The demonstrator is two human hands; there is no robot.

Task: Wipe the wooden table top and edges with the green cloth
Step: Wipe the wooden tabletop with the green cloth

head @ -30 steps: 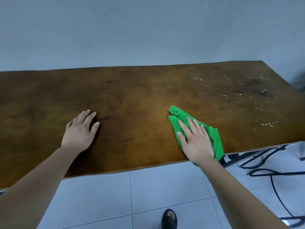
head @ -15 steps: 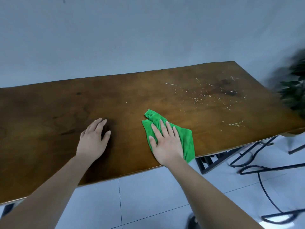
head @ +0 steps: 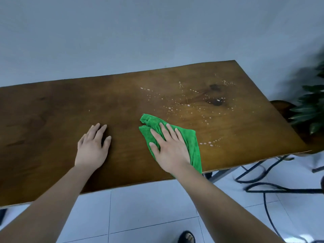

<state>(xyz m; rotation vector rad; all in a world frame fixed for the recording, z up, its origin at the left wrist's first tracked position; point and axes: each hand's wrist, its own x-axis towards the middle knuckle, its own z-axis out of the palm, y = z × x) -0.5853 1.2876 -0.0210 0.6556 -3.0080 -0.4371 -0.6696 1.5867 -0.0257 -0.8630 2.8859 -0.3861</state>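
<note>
Green cloth (head: pixel 190 142) lies crumpled flat on the wooden table (head: pixel 52 120), close to its near edge, one corner reaching right to that edge. I see my right hand (head: pixel 171 149) pressed palm-down on the cloth, fingers spread and straight, not gripping it. My left hand (head: pixel 92 148) rests flat and released on bare wood to the left of the cloth, apart from it. White droplets (head: pixel 189 104) speckle the wood beyond and to the right of the cloth, around a dark knot (head: pixel 217 102); a few sit just beside the cloth's right side. Off the table's right end stands a blurred leafy plant (head: pixel 312 109). Dark cables (head: pixel 266 188) trail over the white floor tiles (head: pixel 143 207) below the near edge.
</note>
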